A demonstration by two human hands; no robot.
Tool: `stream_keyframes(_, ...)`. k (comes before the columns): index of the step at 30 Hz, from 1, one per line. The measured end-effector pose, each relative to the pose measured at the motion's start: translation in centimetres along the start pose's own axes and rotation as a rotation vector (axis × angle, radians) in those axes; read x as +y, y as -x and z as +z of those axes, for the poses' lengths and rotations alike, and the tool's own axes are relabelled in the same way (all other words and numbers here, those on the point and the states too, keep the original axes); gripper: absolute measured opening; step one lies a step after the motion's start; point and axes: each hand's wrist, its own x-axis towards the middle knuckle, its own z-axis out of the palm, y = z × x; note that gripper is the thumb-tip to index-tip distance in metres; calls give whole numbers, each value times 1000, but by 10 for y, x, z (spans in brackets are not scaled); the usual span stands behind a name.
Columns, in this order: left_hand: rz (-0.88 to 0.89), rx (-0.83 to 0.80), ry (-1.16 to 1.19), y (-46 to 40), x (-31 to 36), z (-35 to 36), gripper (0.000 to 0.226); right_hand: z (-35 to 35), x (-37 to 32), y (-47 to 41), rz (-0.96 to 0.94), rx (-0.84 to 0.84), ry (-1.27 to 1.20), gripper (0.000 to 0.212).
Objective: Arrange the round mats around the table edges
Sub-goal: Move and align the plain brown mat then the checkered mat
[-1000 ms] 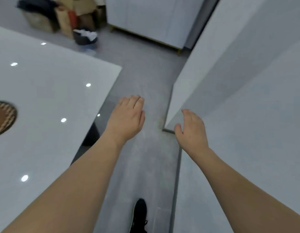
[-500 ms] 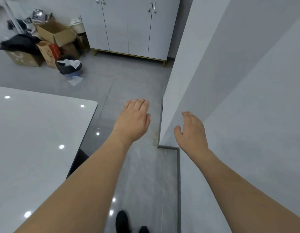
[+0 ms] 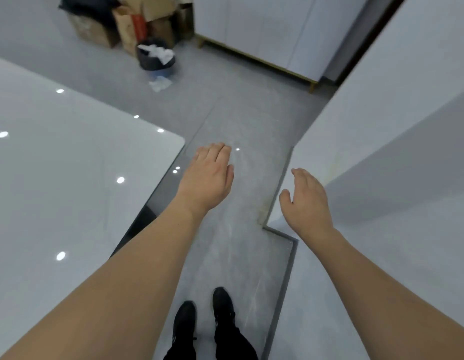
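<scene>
Fingers (image 3: 215,152) of the left hand (image 3: 209,178) are lying straight and close together, palm down, gripping nothing; the hand is hovering over the grey floor (image 3: 241,131) just past the rounded corner of the white glossy worktop (image 3: 70,162). The right hand (image 3: 306,203) is likewise spread loose, thumb apart from the rest, holding nothing, and is hanging in front of the lower corner of the pale wall (image 3: 381,141) on the right. Both bare forearms are reaching forward from the bottom of the view.

No round mat is showing anywhere clearly; at the far left edge of the worktop a tiny brownish sliver is peeking in, too small to tell what it is. Ceiling lights are reflecting as bright spots on the worktop.

Two black shoes (image 3: 202,318) are standing on the floor between the arms. Far ahead, a dark bin (image 3: 157,58) stuffed with white paper is sitting beside brown cardboard boxes (image 3: 127,24), with a crumpled white scrap (image 3: 160,83) lying just in front of it. A white cabinet (image 3: 272,29) on short gold legs is standing against the back.
</scene>
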Motion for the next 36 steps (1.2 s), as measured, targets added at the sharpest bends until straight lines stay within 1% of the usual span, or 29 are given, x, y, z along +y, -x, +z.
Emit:
stream_keyframes(5,-235,53,-25,40,-67,5,39,45,-53,-28,-205,-126,-1,53)
stream_keyframes(8,-364,73,-23,75,-103,6,39,77,-97,-32,-349,-210,-22,53)
stream_keyframes(10,-416,67,-34,97,-120,5,40,92,-122,-31,-409,-242,-47,53)
stream_keyframes(11,-471,72,-38,112,-132,3,40,103,-140,-29,-451,-263,-59,53)
stream_keyframes(15,-667,137,-62,179,-180,-12,41,144,-215,-12,-631,-347,-119,50)
stream_keyframes(20,-905,224,-91,264,-226,-32,44,193,-301,29,-875,-437,-138,48)
stream_keyframes(23,-990,274,-103,318,-245,-41,44,217,-351,60,-980,-492,-154,48)
stream_keyframes(29,-1186,345,-197,410,-281,-55,44,259,-437,119,-1235,-539,-164,47)
stream_keyframes(32,-1264,386,-249,437,-313,-63,44,279,-478,129,-1333,-476,-199,45)
stream_keyframes(36,-1421,537,-196,453,-369,-77,48,309,-531,132,-1405,-401,-204,42)
